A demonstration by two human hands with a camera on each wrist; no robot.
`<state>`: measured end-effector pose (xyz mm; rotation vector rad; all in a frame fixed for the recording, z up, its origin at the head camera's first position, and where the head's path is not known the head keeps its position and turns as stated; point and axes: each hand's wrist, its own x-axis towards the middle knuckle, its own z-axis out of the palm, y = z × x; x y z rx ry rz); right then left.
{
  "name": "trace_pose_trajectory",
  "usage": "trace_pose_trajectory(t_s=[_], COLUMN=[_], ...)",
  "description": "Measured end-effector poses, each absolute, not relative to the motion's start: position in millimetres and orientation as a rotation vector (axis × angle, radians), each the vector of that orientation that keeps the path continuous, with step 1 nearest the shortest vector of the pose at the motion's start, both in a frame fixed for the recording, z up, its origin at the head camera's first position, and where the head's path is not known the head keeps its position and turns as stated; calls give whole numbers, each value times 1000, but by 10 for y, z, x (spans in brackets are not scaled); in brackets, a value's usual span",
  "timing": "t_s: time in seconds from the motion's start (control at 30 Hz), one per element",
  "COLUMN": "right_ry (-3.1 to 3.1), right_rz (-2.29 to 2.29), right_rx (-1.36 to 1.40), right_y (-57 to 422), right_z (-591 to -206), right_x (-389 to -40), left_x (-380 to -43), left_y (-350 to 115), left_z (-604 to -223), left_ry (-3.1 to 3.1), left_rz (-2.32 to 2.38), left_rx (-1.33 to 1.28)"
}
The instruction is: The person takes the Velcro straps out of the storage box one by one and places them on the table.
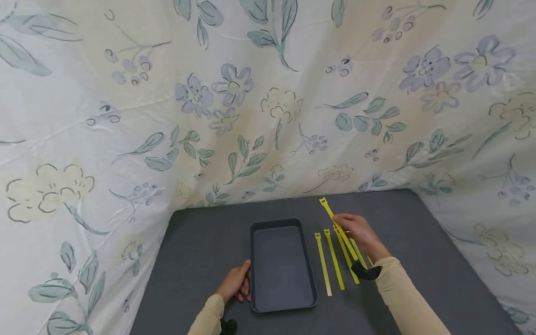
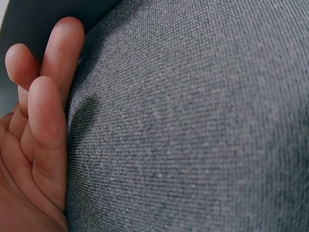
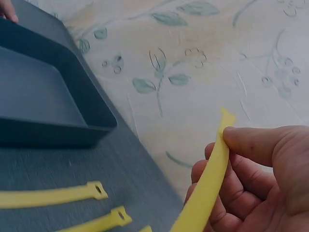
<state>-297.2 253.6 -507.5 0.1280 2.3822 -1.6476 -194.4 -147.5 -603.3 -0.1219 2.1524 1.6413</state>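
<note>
My right hand [image 1: 361, 233] pinches a yellow hook-and-loop cable tie [image 3: 208, 193] between thumb and fingers, near its slotted head. The rest of this strap hangs down toward the wrist, over other ties in the head view. Several more yellow cable ties [image 1: 334, 260] lie side by side on the table, heads toward the far edge; the rightmost are partly hidden by the hand and wrist. Beside the left wall of a dark rectangular tray [image 1: 281, 265] is my left hand [image 1: 234, 283], its thumb at the rim and its fingers [image 2: 47, 113] loosely bent by the wall.
The dark grey cloth-covered table [image 1: 201, 251] carries the tray in the middle and the ties to its right. Flower-printed fabric [image 1: 268, 116] hangs behind the table and along both sides. A black wrist camera [image 1: 365, 271] sits on the right wrist.
</note>
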Motion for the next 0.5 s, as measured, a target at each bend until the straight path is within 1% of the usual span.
trace_pose_trajectory(t_s=[0.23, 0.5], right_ry=[2425, 2493], right_rz=[-1579, -1494], right_rx=[190, 306], right_y=[2792, 3105], right_z=[-5090, -5236], right_x=[-3021, -3004], left_x=[-1967, -1974], left_y=[-1491, -1493], left_z=[-6052, -6054], left_ry=[2157, 2146], left_rz=[1653, 1641], left_rx=[-99, -116])
